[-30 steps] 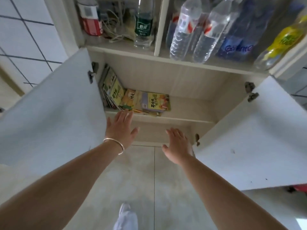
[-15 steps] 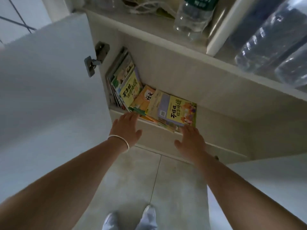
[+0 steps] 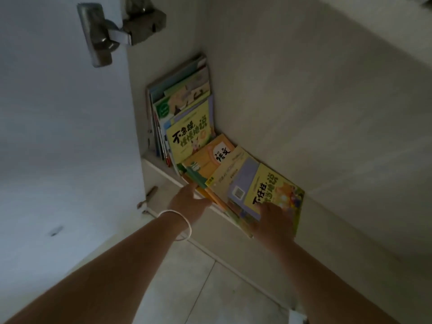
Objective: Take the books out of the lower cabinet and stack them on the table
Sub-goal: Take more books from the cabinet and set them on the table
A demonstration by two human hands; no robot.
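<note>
Picture books fill the left end of the lower cabinet shelf (image 3: pixel 161 171). Several leaning books (image 3: pixel 189 122) stand against the cabinet's left wall, a yellow cover in front. Beside them lies a flat pile that juts over the shelf's front edge; its top book (image 3: pixel 264 183) is yellow and purple, with an orange book (image 3: pixel 210 157) under it. My left hand (image 3: pixel 187 202), with a white bracelet on the wrist, touches the pile's left front corner. My right hand (image 3: pixel 273 218) rests on the top book's near edge, fingers lying on the cover; its thumb is hidden.
The open left cabinet door (image 3: pixel 58 136) stands close on the left, its metal hinge (image 3: pixel 117 33) at the top. The cabinet's back wall (image 3: pixel 304 101) rises behind the books. Pale floor tiles (image 3: pixel 187 288) lie below my arms.
I have leaned much closer to the cabinet. Both hands moved forward from the shelf's front edge onto the flat pile of books.
</note>
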